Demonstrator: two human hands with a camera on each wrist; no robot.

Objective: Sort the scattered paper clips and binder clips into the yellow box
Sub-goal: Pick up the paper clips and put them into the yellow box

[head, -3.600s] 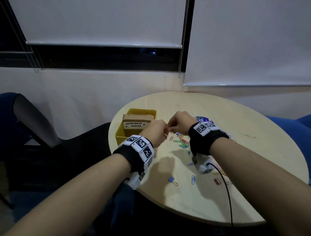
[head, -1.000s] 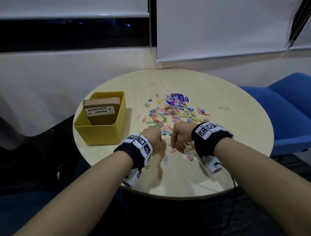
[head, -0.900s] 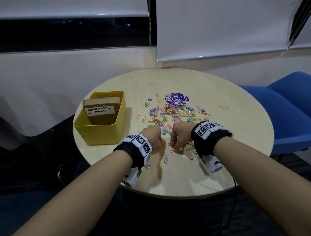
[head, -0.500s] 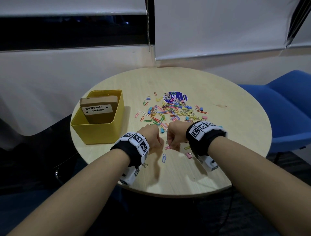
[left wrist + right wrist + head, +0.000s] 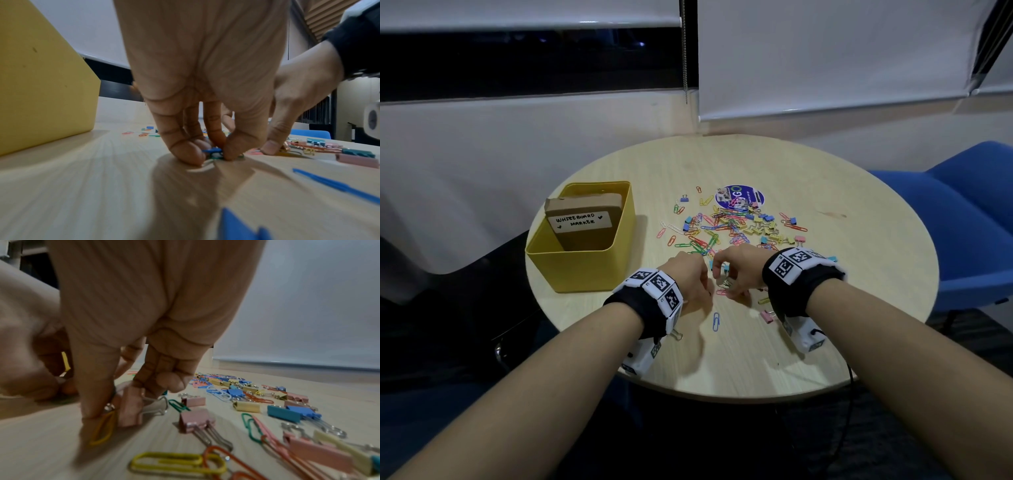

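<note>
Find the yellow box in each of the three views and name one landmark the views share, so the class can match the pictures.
Head: the yellow box stands at left on the round table, beside the left hand.
Left wrist: its wall fills the left edge.
Right wrist: not in it.
Shared landmark: the pale wood table.

Round table (image 5: 825,192) bears yellow box (image 5: 585,270); clips (image 5: 729,229); sticker (image 5: 743,198)

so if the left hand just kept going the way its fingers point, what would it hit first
The left hand points fingers-down, so it meets the small blue clip it already pinches, then the table directly beneath. The clip's exact kind is blurred.
</note>
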